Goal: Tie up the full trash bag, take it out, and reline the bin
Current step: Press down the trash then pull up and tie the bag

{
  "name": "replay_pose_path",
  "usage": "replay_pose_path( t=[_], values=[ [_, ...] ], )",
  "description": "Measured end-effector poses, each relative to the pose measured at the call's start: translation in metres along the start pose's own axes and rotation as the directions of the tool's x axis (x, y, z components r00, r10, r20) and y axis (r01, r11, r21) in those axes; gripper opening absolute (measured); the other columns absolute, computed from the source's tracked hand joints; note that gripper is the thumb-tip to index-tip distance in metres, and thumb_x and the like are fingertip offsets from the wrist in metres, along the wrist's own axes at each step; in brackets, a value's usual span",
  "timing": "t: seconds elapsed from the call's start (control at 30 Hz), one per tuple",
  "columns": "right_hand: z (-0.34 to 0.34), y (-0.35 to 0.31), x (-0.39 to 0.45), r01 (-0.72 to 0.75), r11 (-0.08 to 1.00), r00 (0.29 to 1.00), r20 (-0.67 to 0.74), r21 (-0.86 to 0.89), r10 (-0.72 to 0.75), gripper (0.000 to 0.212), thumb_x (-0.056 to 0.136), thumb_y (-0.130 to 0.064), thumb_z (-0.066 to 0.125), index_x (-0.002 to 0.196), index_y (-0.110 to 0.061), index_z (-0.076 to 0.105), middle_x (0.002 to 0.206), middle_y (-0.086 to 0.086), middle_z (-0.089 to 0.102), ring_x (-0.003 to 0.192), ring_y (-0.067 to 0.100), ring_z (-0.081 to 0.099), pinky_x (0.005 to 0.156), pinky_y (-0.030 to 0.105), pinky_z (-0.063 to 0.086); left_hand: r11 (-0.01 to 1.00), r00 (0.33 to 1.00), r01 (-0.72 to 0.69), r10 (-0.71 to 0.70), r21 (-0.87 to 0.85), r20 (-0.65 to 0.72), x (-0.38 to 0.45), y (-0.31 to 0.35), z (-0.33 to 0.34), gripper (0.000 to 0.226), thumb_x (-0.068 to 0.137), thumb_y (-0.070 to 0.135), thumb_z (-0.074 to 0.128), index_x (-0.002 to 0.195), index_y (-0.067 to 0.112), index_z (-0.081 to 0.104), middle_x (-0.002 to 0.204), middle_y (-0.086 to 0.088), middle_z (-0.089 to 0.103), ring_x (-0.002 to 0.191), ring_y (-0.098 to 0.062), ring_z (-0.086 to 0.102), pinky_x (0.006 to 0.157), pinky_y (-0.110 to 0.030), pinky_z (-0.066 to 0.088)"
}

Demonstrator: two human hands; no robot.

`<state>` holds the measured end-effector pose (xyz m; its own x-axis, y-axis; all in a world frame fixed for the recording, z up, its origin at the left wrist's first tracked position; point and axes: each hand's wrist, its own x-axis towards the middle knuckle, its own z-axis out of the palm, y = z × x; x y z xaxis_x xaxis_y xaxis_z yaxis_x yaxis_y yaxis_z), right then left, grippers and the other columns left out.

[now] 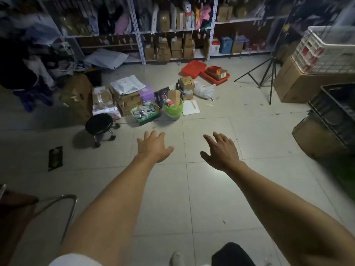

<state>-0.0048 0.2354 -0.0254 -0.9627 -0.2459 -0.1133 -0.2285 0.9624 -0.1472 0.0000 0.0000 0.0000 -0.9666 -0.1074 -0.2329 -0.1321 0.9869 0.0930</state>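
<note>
A small bin lined with a green trash bag stands on the tiled floor ahead of me. A cardboard piece and a plastic bottle stick out of its top. My left hand and my right hand are stretched out in front of me, palms down, fingers spread, both holding nothing. Both hands hover above the floor well short of the bin, the left one closer to it.
Beside the bin sit a green basket of small items, cardboard boxes, a white tied bag and red trays. A black wheeled stool stands left. A tripod, crates and boxes are right; shelves line the back wall.
</note>
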Motion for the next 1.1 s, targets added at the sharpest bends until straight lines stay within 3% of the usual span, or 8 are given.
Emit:
replay_pose_path(
  t=[0.17,0.4,0.8,1.1],
  values=[
    [0.013,-0.007,0.034,0.016,1.0,0.999,0.045,0.013,-0.016,0.068,0.09,-0.055,0.047,0.148,-0.028,0.025,0.158,0.013,0.024,0.146,0.035,0.02,0.115,0.051,0.024,1.0,0.998,-0.006,0.005,0.027,0.063,0.041,0.003,0.003,0.068,0.088,0.059,0.048,0.144,0.024,0.036,0.15,-0.006,0.036,0.138,-0.031,0.029,0.108,-0.051,0.031],
    [0.017,0.031,0.134,0.015,0.999,0.998,0.066,0.038,-0.018,0.068,0.09,-0.055,0.048,0.148,-0.027,0.026,0.158,0.013,0.025,0.145,0.035,0.021,0.115,0.051,0.024,0.999,0.994,-0.038,0.036,0.019,0.108,0.134,0.022,0.006,0.07,0.088,0.058,0.05,0.147,0.024,0.033,0.154,-0.006,0.031,0.141,-0.03,0.026,0.109,-0.051,0.029],
    [-0.006,0.071,0.308,0.069,0.996,0.986,0.145,0.062,-0.077,0.067,0.089,-0.055,0.049,0.146,-0.025,0.03,0.154,0.014,0.031,0.141,0.036,0.026,0.111,0.051,0.029,0.996,0.985,0.084,-0.087,0.025,0.152,0.287,0.064,-0.02,0.06,0.089,0.049,0.051,0.142,0.022,0.04,0.145,-0.008,0.041,0.135,-0.03,0.033,0.104,-0.05,0.032],
    [-0.001,0.068,0.429,0.097,0.995,0.985,0.138,0.035,-0.101,0.068,0.089,-0.057,0.047,0.146,-0.026,0.028,0.155,0.013,0.029,0.143,0.035,0.023,0.113,0.051,0.028,0.996,0.99,0.054,-0.064,0.077,0.129,0.413,0.041,-0.037,0.063,0.089,0.049,0.049,0.145,0.024,0.035,0.158,-0.012,0.024,0.147,-0.035,0.014,0.113,-0.057,0.023]
  ],
)
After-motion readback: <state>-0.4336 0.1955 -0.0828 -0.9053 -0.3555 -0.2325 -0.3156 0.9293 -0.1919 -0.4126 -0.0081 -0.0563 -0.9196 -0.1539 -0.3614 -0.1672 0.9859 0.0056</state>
